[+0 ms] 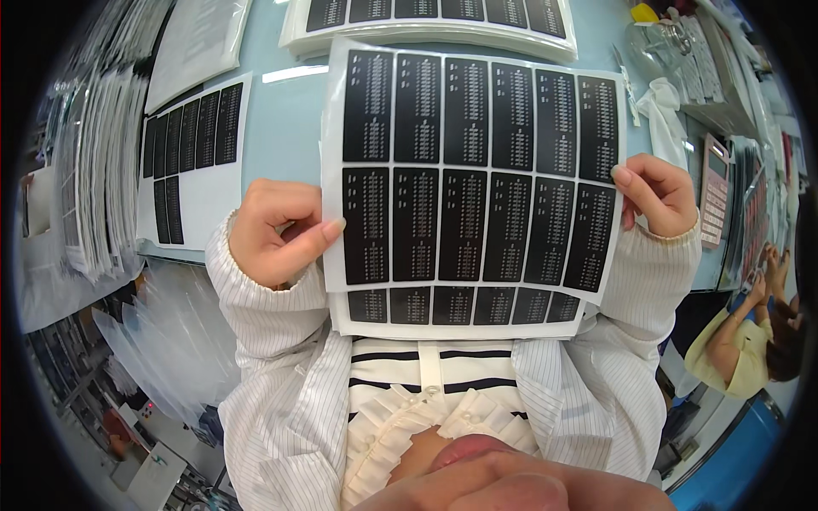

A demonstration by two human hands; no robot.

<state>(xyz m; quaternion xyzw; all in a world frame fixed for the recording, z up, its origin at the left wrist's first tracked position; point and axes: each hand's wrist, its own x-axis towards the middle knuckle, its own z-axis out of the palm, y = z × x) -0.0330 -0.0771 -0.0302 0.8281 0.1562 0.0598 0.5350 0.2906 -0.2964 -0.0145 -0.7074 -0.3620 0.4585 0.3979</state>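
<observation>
Between my hands is a white sheet of black labels (464,170), its labels set in two rows with small pale print. My left hand (285,230) pinches the sheet's left edge, thumb on top. At the right edge my right hand (658,196) grips it the same way, the fingers mostly hidden behind. Beneath it lies another label sheet (409,328), showing along the lower edge; how many sheets are under there I cannot tell.
A stack of label sheets (434,34) lies at the far side of the pale blue table (285,119). To the left are a partly used label sheet (192,204) and upright bundles (106,170). A pink calculator (714,192) and a white cloth (663,111) sit right; another person (737,341) is beyond.
</observation>
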